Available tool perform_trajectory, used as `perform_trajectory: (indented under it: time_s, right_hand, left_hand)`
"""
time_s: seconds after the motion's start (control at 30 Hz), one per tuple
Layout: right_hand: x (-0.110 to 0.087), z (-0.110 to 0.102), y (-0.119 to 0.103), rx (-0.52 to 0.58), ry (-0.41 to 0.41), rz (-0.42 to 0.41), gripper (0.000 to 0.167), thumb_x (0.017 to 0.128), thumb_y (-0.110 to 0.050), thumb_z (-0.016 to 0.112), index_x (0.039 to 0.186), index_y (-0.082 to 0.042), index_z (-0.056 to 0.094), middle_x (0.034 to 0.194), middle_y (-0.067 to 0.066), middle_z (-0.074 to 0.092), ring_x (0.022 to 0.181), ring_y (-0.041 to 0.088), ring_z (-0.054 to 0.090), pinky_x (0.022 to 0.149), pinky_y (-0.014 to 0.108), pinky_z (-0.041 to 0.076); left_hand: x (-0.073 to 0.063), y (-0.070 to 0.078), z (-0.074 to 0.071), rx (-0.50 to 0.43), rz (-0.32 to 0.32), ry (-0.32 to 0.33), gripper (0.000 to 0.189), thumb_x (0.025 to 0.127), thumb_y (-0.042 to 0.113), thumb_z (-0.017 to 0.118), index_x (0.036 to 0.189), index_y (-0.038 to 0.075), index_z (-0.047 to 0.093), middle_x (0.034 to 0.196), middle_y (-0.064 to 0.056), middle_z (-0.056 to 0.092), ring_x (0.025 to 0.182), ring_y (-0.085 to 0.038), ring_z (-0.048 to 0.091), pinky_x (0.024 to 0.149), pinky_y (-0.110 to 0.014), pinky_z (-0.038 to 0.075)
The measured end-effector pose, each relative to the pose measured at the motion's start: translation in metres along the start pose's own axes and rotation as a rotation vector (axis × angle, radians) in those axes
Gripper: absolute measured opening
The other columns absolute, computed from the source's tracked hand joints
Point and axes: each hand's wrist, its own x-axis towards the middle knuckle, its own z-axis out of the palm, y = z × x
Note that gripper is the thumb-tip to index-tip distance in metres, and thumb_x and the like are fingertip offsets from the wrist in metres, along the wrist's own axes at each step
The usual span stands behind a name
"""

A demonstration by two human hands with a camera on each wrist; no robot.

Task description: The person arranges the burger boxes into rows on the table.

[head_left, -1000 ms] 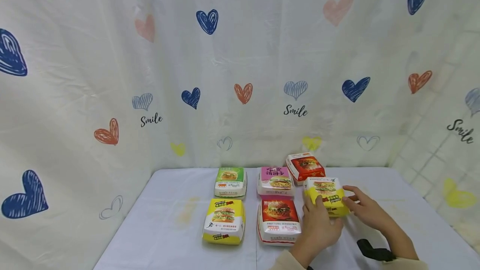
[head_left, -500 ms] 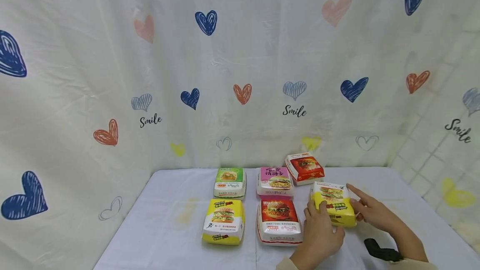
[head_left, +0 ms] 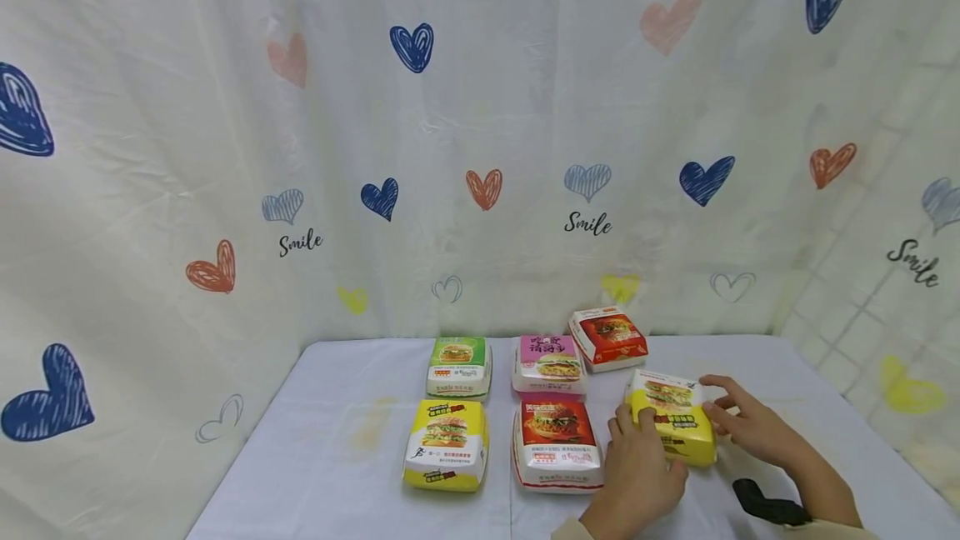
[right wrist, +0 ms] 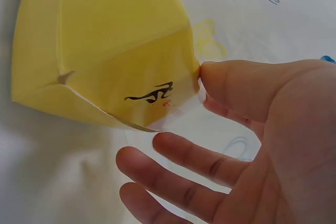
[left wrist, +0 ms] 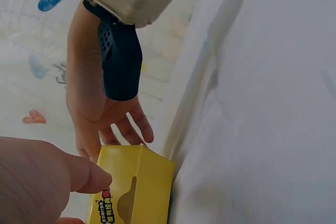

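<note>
A yellow burger box (head_left: pixel 672 417) with a burger picture sits between my two hands at the right of the table. My left hand (head_left: pixel 637 469) holds its left side, the thumb against the front in the left wrist view, where yellow cardboard (left wrist: pixel 123 182) shows beside it. On the opposite side my right hand (head_left: pixel 757 427) holds the box's right edge. Seen from the right wrist, the thumb (right wrist: pixel 236 85) touches the box's edge (right wrist: pixel 157 95), and the lower fingers spread below it.
Left of my hands lie a red-and-white burger box (head_left: pixel 558 444) and another yellow one (head_left: pixel 446 444). Behind them are a green box (head_left: pixel 459 367), a purple box (head_left: pixel 549 363) and a tilted red box (head_left: pixel 609 338), near the heart-print curtain (head_left: pixel 480 107).
Both hands have moved the yellow burger box right and toward me, away from the red box at the back. The other boxes have stayed in place.
</note>
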Motion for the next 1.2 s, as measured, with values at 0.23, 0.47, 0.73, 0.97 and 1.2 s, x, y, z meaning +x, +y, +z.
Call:
perform_trajectory:
  time_s: [0.23, 0.47, 0.73, 0.97, 1.2]
  right_hand:
    - [-0.0012, -0.0043, 0.0021, -0.051, 0.07, -0.014, 0.051, 0.107, -0.033, 0.052, 0.142, 0.002, 0.041, 0.139, 0.04, 0.047, 0.101, 0.032, 0.065, 0.074, 0.035, 0.052]
    - [-0.0004, -0.0066, 0.0025, -0.084, 0.095, -0.025, 0.046, 0.106, -0.033, 0.054, 0.135, 0.002, 0.047, 0.132, 0.035, 0.057, 0.102, 0.034, 0.066, 0.074, 0.036, 0.052]
    - [-0.0017, -0.0089, 0.0051, -0.078, 0.091, -0.018, 0.042, 0.105, -0.035, 0.058, 0.128, -0.001, 0.05, 0.125, 0.031, 0.062, 0.1, 0.033, 0.066, 0.073, 0.036, 0.051]
    - [-0.0026, -0.0097, 0.0072, -0.083, 0.105, -0.017, 0.038, 0.103, -0.034, 0.06, 0.122, -0.002, 0.053, 0.118, 0.025, 0.065, 0.099, 0.03, 0.066, 0.074, 0.036, 0.051]
    - [-0.0044, -0.0086, 0.0102, -0.096, 0.136, -0.052, 0.031, 0.102, -0.031, 0.063, 0.114, -0.003, 0.057, 0.111, 0.016, 0.068, 0.094, 0.019, 0.063, 0.072, 0.031, 0.05]
  left_hand:
    - [-0.001, 0.0002, 0.0024, 0.054, 0.015, 0.047, 0.061, 0.081, 0.045, 0.08, 0.131, 0.023, 0.052, 0.131, 0.003, 0.044, 0.11, -0.01, 0.045, 0.091, -0.029, 0.051]
    - [-0.0014, 0.0016, 0.0, 0.08, 0.025, 0.049, 0.062, 0.08, 0.046, 0.08, 0.13, 0.021, 0.054, 0.135, 0.005, 0.043, 0.114, -0.011, 0.044, 0.093, -0.03, 0.049]
    - [-0.0033, 0.0016, 0.0023, 0.184, 0.058, 0.085, 0.06, 0.079, 0.052, 0.079, 0.125, 0.019, 0.058, 0.13, 0.002, 0.044, 0.115, -0.015, 0.043, 0.091, -0.032, 0.048]
    - [-0.0044, 0.0043, 0.0018, 0.199, 0.059, 0.045, 0.059, 0.08, 0.053, 0.077, 0.124, 0.019, 0.058, 0.127, 0.002, 0.044, 0.11, -0.014, 0.041, 0.09, -0.031, 0.048]
    - [-0.0046, 0.0061, 0.0005, 0.174, 0.029, 0.046, 0.065, 0.079, 0.054, 0.078, 0.13, 0.02, 0.057, 0.131, 0.003, 0.043, 0.111, -0.014, 0.042, 0.091, -0.03, 0.049]
